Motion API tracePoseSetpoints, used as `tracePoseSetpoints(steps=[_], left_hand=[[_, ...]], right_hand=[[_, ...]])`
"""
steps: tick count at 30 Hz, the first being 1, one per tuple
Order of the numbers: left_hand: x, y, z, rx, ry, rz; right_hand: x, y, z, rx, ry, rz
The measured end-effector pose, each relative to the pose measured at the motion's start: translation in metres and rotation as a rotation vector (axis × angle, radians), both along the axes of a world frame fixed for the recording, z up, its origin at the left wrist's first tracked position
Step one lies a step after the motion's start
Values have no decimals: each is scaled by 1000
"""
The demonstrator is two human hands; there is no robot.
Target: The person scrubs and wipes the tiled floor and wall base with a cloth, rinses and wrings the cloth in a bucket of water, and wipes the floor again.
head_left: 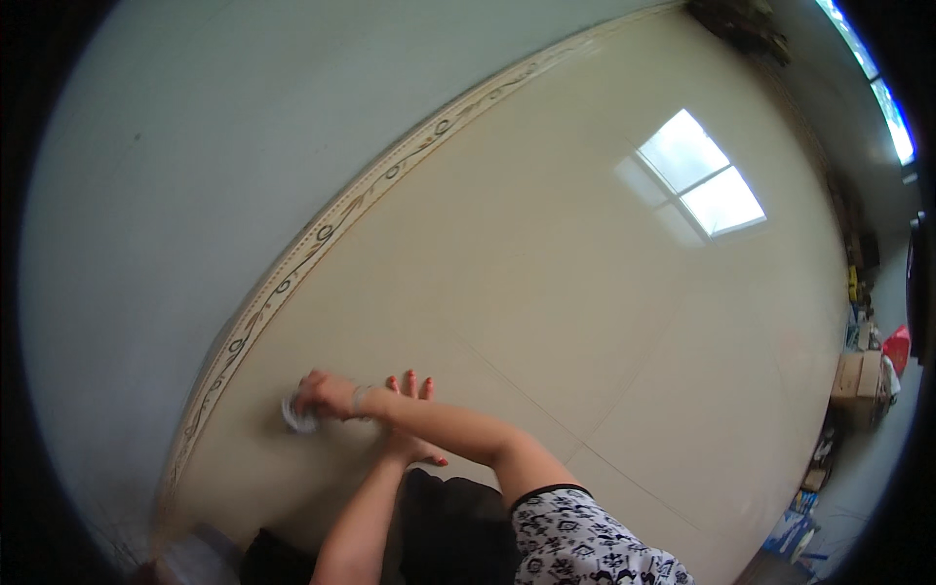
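My right hand, with a band at the wrist, is closed around a whitish cloth or pad pressed to the glossy beige tiled surface; both are motion-blurred. That forearm crosses over my left hand, whose spread fingers with red nails rest flat on the same tiles. Nothing shows in the left hand, though the right forearm covers part of it. A border strip with a scroll pattern runs along the tiles, to the left of both hands.
A plain grey-blue wall surface lies beyond the border. Cardboard boxes, a red bag and assorted clutter line the far right. A window's reflection shows on the tiles. A blurred pale object is at the bottom left.
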State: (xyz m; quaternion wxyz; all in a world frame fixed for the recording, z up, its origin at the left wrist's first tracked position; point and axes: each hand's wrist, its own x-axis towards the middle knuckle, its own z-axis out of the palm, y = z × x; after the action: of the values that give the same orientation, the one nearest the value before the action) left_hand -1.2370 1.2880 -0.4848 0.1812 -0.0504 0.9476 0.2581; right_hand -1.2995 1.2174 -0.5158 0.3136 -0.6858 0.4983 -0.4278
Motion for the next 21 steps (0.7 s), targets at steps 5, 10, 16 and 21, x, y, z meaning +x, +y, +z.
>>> tracePoseSetpoints(steps=[5, 10, 16, 21], left_hand=[[-1, 6, 3, -189, -335, 6], [-8, 4, 12, -56, -383, 26], [-5, 2, 9, -38, -352, 27], [-7, 1, 7, -30, -352, 50]], right_hand=[[-128, 124, 17, -1, -533, -708], [-255, 277, -21, -93, -530, -1585], [-298, 204, -66, 244, 342, -1608], [-279, 62, -68, -83, -121, -1322]])
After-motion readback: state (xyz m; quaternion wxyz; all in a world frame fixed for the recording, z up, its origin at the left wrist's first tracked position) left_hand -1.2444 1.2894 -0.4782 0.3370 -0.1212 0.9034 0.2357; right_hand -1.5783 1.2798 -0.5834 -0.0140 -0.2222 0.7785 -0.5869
